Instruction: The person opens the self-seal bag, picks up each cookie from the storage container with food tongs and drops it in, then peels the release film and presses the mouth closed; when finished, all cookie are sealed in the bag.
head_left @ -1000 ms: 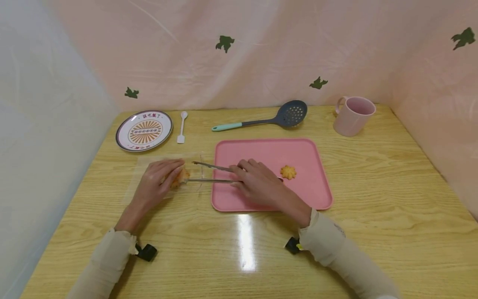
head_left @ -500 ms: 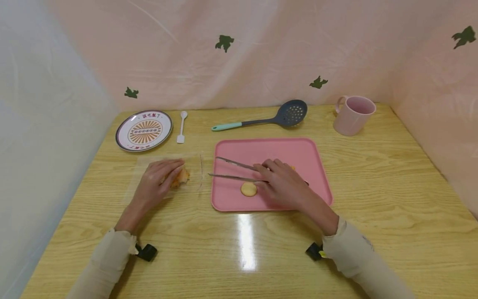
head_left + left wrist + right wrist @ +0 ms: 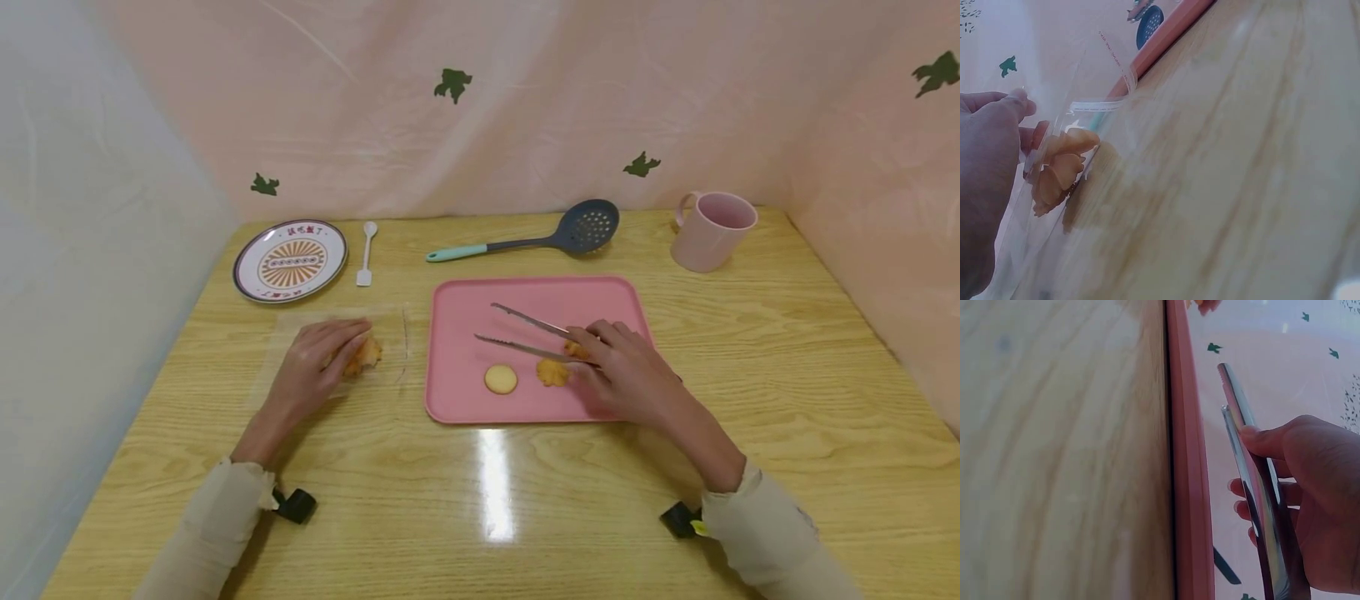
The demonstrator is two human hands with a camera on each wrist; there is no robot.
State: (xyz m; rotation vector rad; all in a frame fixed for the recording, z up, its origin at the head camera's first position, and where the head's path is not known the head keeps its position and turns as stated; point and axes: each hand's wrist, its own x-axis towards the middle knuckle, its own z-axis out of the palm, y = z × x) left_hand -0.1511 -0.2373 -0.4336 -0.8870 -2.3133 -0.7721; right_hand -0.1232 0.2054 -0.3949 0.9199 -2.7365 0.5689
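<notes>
My left hand pinches a clear plastic bag lying on the table left of the pink tray. Inside the bag are cookies, bunched near my fingers and partly hidden by them in the head view. Over the tray's right part, my right hand grips metal tongs, whose arms stand apart, tips to the left, nothing between the tips. On the tray lie a smooth round cookie, a scalloped cookie, and another cookie partly covered by tongs and hand.
A patterned plate and a small white spoon sit at the back left. Behind the tray lies a slotted skimmer with a mint handle. At the back right stands a pink mug, near the cloth wall.
My right hand and the tongs have moved right, from the bag's opening to over the tray. The round and scalloped cookies have come into view. My left hand has stayed at the bag.
</notes>
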